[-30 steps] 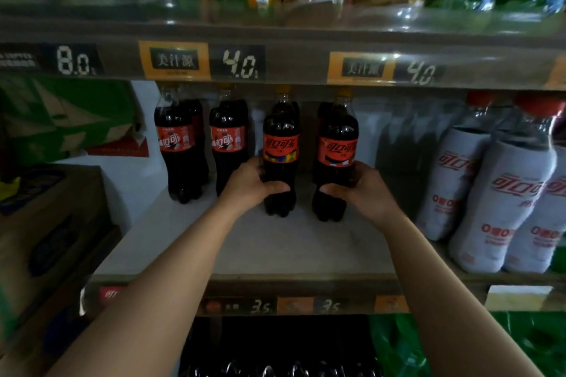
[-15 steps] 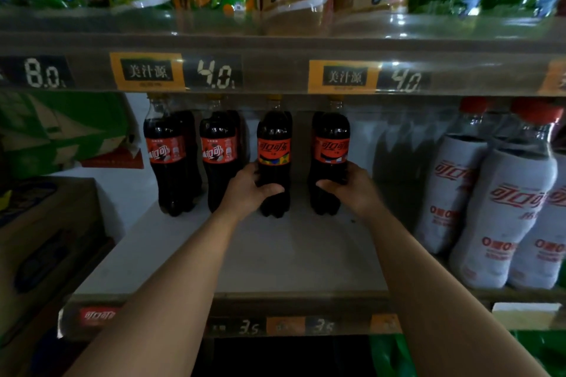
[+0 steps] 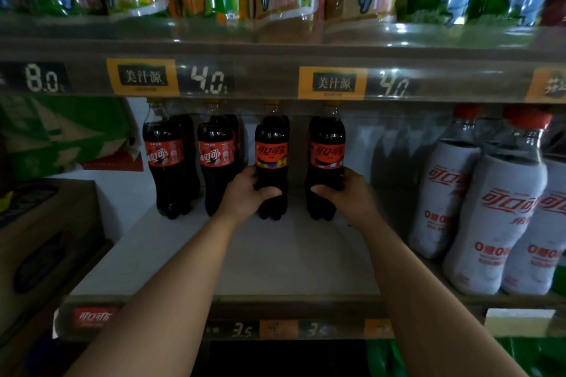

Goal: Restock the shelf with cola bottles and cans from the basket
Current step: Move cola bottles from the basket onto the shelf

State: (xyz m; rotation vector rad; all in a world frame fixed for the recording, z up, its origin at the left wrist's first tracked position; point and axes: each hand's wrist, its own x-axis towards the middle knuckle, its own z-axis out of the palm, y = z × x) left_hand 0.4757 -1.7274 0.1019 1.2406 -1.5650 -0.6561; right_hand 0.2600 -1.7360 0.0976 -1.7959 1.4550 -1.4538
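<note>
Currently both hands are gripping upright cola bottles on the white shelf (image 3: pixel 275 257): left hand (image 3: pixel 245 196) curling round the third bottle (image 3: pixel 272 144), right hand (image 3: pixel 346 193) round the fourth bottle (image 3: pixel 327 144). Two more colas (image 3: pixel 190 159) are standing just left, white-sleeved bottles (image 3: pixel 490 217) right.

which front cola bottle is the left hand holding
The third bottle from the left: the left hand grips it below the label. The right hand grips the fourth bottle; the first two are untouched.
</note>
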